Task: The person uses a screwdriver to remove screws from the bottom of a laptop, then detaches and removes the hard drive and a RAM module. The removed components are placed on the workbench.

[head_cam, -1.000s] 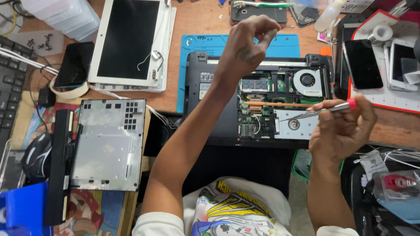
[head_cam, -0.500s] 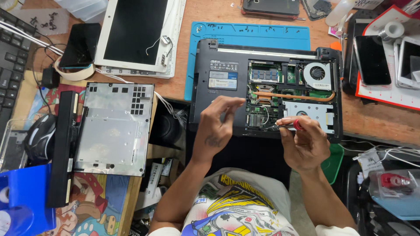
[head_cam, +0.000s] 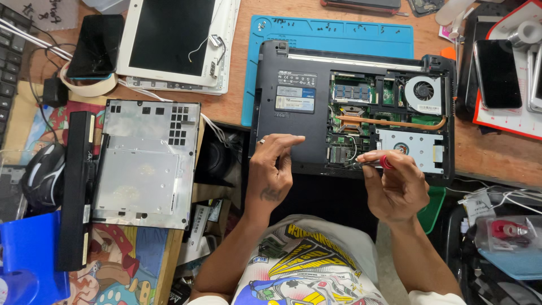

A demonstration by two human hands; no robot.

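Observation:
An opened black laptop (head_cam: 293, 68) lies upside down, its bottom cover off, showing the circuit board, memory, fan and drive. My left hand (head_cam: 274, 169) rests on the laptop's near edge, fingers pressing the casing. My right hand (head_cam: 395, 186) grips a small red-handled screwdriver (head_cam: 379, 162), its tip pointing left at the near edge of the board by the drive bay.
A blue mat (head_cam: 339, 34) with several loose screws lies under the laptop. A grey metal bottom cover (head_cam: 144, 164) and a black battery (head_cam: 76, 186) lie to the left, a white screen panel (head_cam: 175, 39) behind. Phones (head_cam: 497, 70) sit at right.
My left hand came down from above the far side of the laptop to its near edge. My right hand brought the screwdriver in from the right to the board.

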